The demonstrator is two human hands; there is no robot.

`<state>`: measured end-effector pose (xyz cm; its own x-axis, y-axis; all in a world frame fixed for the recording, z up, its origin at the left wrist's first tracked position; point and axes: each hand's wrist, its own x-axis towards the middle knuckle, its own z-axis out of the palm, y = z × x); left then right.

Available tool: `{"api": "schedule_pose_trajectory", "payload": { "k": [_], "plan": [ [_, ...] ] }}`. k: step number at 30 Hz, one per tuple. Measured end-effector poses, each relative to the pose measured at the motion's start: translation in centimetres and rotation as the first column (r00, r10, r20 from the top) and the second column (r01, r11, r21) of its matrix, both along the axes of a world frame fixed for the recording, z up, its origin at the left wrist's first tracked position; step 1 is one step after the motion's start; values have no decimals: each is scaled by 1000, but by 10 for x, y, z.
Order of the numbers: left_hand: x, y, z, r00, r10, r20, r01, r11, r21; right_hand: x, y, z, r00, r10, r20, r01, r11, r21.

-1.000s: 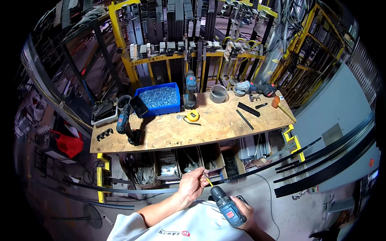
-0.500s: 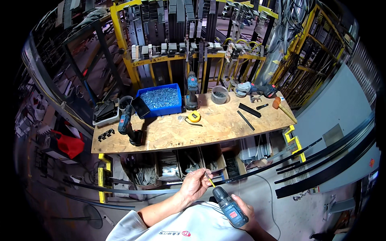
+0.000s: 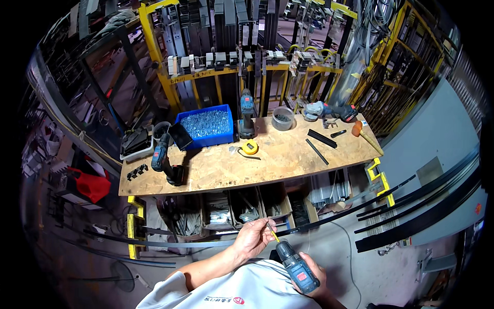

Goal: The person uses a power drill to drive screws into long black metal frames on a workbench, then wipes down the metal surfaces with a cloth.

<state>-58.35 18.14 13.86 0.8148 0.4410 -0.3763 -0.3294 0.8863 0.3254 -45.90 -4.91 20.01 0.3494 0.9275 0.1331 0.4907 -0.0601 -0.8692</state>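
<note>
The right hand (image 3: 316,277) grips a dark blue drill (image 3: 298,271) in front of the white shirt (image 3: 242,286). The left hand (image 3: 251,239) pinches the far end of its yellow bit (image 3: 275,236). Beyond, the worktop (image 3: 221,172) carries a yellow tape measure (image 3: 250,147) and, farther back, a filled blue bin (image 3: 211,140).

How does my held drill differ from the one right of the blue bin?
The held drill is tilted in your right hand; the bench drill stands upright. The held drill shows a yellow bit; the bench drill shows no yellow bit. Both are blue and black.
</note>
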Motion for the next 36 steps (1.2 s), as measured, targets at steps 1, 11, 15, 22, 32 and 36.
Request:
{"api": "schedule_pose_trajectory", "payload": {
  "k": [1,11,15,22,32,36],
  "plan": [
    [1,-1,-10,1000,-23,8,23,1000,-9,0,-3,-6,998,-35,44,36,999,-25],
    [-65,21,-89,730,547,-410,526,-66,848,5,-25,-14,968,-188,-167,180,982,-59],
    [-74,8,-107,755,498,-425,569,-178,803,2,-37,-16,957,-256,-137,222,948,-226],
    [-73,4,-119,761,455,-462,581,-163,797,-2,-16,-9,982,-173,-77,147,951,-271],
    [-66,8,-123,766,446,-463,556,-97,826,0,2,-6,997,-60,-49,40,937,-346],
    [-66,12,-122,783,403,-475,536,-47,843,1,7,-13,992,-56,-114,17,947,-320]
  ]
}}
